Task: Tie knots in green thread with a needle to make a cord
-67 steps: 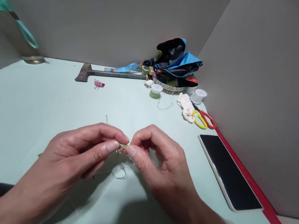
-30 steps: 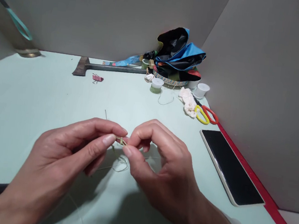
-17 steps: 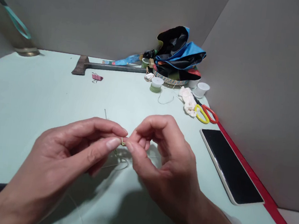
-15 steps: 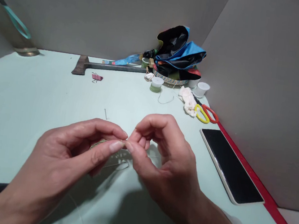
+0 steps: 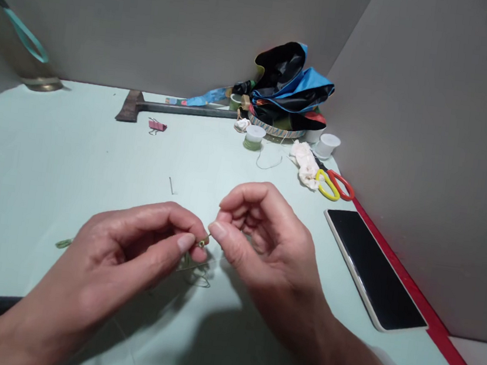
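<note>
L hand (image 5: pixel 115 264) pinches green cord (image 5: pixel 201 244); R hand (image 5: pixel 273 245), nearly closed, seems to grip its end. Vs. a moment ago, they've parted slightly & cord's small loop shows at R hand's approx. 9 o'clock, so it's prob. being drawn btwn them.

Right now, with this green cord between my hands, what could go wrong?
The green cord might slip, since only a little shows beyond the pinch of your left hand. A hard tug from your right hand could distort its small loop. Thin slack strands curl beneath your hands and might tangle.
</note>
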`<state>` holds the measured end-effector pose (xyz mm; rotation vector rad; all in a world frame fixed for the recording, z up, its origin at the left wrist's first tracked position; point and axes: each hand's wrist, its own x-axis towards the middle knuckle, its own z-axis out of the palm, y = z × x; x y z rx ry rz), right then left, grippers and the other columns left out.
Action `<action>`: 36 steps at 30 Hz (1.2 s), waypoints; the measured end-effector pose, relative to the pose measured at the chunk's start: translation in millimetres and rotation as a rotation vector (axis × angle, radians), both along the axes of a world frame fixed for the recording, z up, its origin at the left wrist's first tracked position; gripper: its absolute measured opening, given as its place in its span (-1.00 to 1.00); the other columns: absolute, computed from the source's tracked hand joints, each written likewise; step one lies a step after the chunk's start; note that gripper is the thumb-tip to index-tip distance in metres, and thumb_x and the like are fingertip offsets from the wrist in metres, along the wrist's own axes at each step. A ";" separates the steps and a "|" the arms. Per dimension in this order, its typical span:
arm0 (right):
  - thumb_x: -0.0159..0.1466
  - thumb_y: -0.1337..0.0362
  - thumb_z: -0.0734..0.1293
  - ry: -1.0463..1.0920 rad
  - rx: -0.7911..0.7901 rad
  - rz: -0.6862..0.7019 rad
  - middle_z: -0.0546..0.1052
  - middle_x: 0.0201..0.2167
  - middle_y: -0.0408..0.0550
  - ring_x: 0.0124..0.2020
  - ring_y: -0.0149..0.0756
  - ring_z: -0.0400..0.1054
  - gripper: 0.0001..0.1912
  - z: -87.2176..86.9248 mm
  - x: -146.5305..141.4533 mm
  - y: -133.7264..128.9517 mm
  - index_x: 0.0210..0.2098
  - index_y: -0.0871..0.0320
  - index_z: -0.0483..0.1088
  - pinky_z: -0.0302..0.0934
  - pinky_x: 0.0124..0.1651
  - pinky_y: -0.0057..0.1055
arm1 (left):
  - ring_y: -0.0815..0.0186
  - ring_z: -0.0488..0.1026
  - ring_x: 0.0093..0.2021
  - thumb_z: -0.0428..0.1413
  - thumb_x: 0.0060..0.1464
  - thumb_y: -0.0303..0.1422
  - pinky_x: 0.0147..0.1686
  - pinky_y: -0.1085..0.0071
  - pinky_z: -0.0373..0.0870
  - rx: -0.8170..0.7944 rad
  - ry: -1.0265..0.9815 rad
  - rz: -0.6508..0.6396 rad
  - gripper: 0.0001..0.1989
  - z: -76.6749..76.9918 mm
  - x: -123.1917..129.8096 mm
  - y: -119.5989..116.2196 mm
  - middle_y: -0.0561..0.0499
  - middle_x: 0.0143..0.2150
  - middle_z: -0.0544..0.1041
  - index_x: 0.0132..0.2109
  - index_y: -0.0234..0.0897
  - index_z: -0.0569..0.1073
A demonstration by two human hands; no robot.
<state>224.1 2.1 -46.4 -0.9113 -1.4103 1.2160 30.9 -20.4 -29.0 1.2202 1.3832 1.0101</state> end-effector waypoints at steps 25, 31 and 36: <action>0.30 0.51 0.64 0.027 -0.239 0.262 0.60 -0.27 -0.29 -0.25 -0.39 0.45 -0.67 9.1 8.8 3.1 -0.15 0.01 0.55 0.40 -0.14 -0.46 | 0.30 0.46 -0.39 0.58 0.16 -0.19 -0.43 0.55 0.37 0.047 -0.052 0.009 -0.88 -8.2 -7.8 2.9 0.07 -0.40 0.73 -0.35 0.03 0.88; 0.46 0.41 0.52 -0.059 -0.136 0.211 0.62 -0.25 -0.21 -0.24 -0.32 0.47 -0.84 14.5 14.0 2.6 -0.08 0.01 0.55 0.42 -0.16 -0.38 | 0.38 0.27 -0.48 0.64 0.04 -0.16 -0.53 0.57 0.20 -0.049 -0.141 0.034 -0.80 5.8 2.4 1.9 0.07 -0.50 0.59 -0.43 -0.04 0.84; 0.54 0.39 0.43 -0.263 0.017 0.230 0.62 -0.23 -0.21 -0.21 -0.26 0.54 -0.71 11.7 19.4 7.7 0.19 -0.01 0.62 0.44 -0.11 -0.31 | 0.36 0.45 -0.44 0.55 0.28 -0.29 -0.43 0.59 0.45 -0.038 -0.258 -0.104 -0.80 -4.8 -5.5 3.9 0.03 -0.42 0.70 -0.37 -0.03 0.88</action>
